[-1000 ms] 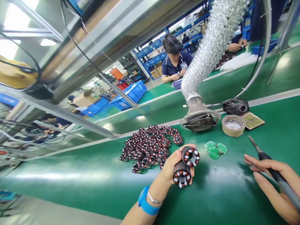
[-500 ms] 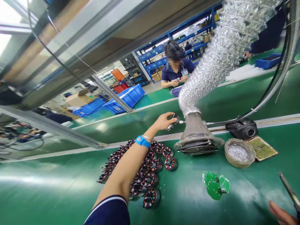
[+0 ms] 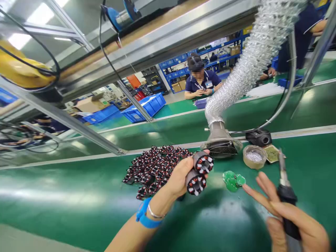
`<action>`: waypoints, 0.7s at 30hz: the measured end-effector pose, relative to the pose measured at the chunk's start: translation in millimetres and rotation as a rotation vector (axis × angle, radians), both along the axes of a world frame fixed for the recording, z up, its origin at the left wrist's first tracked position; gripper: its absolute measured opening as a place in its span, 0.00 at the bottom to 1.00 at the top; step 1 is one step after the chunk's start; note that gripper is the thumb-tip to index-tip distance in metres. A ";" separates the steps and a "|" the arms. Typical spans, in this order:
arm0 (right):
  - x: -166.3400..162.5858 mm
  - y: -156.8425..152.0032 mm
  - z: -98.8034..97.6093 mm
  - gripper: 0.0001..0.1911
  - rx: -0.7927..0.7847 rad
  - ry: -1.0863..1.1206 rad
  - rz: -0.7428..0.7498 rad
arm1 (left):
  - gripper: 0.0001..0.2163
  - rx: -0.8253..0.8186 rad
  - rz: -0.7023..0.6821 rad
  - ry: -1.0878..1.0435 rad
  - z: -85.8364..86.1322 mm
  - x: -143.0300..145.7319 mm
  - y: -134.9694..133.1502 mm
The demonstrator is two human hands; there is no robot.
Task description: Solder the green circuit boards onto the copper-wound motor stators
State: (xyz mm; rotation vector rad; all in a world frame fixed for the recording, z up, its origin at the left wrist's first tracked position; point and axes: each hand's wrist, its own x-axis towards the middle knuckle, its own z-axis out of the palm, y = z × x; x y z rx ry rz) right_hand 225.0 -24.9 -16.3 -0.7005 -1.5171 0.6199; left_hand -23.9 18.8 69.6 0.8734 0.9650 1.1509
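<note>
My left hand (image 3: pixel 177 178) is closed around two round motor stators (image 3: pixel 204 163), black rings with red windings and white segments facing me, one just above the other. They are held up in front of a dense group of similar stators (image 3: pixel 154 166) on the green bench. My right hand (image 3: pixel 296 218) grips a soldering iron (image 3: pixel 288 196) by its black handle, tip pointing up and away. Its forefinger stretches toward several thin green discs (image 3: pixel 232 181), probably circuit boards, lying on the bench.
A fume hood (image 3: pixel 222 149) on a silver duct (image 3: pixel 236 70) stands behind the discs. Right of it are a bowl of silvery bits (image 3: pixel 254 157), a yellowish sponge (image 3: pixel 272 154) and a black block (image 3: pixel 259 137). A metal frame crosses overhead. A co-worker (image 3: pixel 202 80) sits opposite.
My left hand has come back from beside the fume hood toward me, and two stators now show in it. My right hand has risen into view with the soldering iron.
</note>
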 end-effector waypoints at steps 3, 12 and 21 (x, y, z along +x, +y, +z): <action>-23.7 -7.3 34.6 0.20 0.146 -0.055 0.098 | 0.29 -0.029 -0.050 -0.018 -11.2 26.6 -12.6; -41.9 -11.4 52.0 0.23 0.279 -0.351 -0.124 | 0.25 0.236 -0.141 0.159 -31.5 58.6 -36.7; -34.4 -6.0 68.0 0.25 0.210 -0.457 0.020 | 0.26 0.234 -0.153 0.195 -26.5 58.5 -30.7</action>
